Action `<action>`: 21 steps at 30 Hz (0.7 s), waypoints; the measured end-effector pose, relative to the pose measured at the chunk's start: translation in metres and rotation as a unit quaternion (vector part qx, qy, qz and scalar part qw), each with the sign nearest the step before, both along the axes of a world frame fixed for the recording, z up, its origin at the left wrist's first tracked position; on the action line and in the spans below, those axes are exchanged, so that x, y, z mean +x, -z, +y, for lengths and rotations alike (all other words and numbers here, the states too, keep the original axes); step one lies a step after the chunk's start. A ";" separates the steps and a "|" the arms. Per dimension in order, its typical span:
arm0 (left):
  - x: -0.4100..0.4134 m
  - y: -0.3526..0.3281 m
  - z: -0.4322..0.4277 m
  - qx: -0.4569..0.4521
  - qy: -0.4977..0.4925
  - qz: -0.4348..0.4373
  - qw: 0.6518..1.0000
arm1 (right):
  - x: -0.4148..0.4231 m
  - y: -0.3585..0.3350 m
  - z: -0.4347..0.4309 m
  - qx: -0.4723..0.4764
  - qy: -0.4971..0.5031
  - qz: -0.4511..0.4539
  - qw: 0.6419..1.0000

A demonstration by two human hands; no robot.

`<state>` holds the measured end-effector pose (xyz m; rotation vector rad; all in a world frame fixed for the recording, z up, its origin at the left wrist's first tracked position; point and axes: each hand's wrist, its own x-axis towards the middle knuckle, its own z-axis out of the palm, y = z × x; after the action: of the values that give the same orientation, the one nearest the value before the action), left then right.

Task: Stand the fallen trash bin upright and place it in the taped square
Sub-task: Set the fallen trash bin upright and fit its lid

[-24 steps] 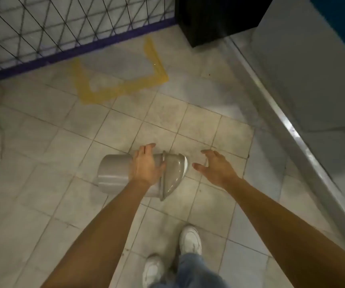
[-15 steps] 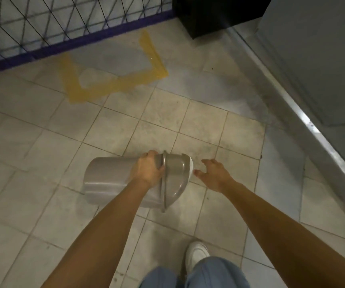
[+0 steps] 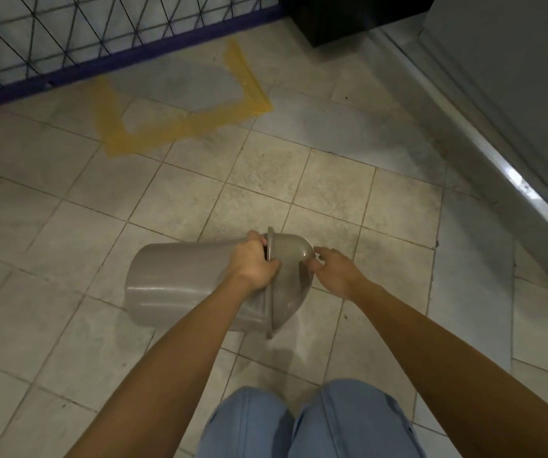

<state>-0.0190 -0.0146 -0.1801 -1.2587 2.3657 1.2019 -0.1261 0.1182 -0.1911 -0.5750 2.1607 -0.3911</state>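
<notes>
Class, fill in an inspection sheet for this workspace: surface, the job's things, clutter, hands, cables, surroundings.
Surface: tiled floor, worn and stained.
Job's things: grey trash bin on its side, domed lid on, pointing right; yellow taped square ahead, nothing in it.
Clutter: nothing seen.
Hands: left hand grips the bin at the lid's rim; right hand touches the lid with its fingertips, not closed on it.
Cables: nothing seen.
Surroundings: wire mesh fence with purple base, black box, metal ledge.
</notes>
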 end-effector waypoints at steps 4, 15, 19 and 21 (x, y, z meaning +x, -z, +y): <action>0.005 -0.001 -0.009 0.013 -0.021 0.036 0.999 | -0.001 -0.001 0.000 -0.024 0.012 -0.004 1.000; 0.010 -0.044 -0.047 0.124 -0.115 0.196 0.966 | -0.011 -0.002 -0.001 -0.002 0.079 -0.040 0.996; 0.012 -0.055 -0.056 0.164 -0.145 0.261 0.940 | -0.018 -0.006 -0.001 -0.004 0.096 -0.044 0.994; 0.014 -0.058 -0.059 0.180 -0.155 0.283 0.930 | -0.021 -0.011 -0.001 -0.029 0.115 -0.053 0.991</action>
<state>-0.0045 -0.0732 -0.1218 -1.3156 2.1590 2.2402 -0.1471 0.1175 -0.1804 -0.3281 2.1240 -0.5973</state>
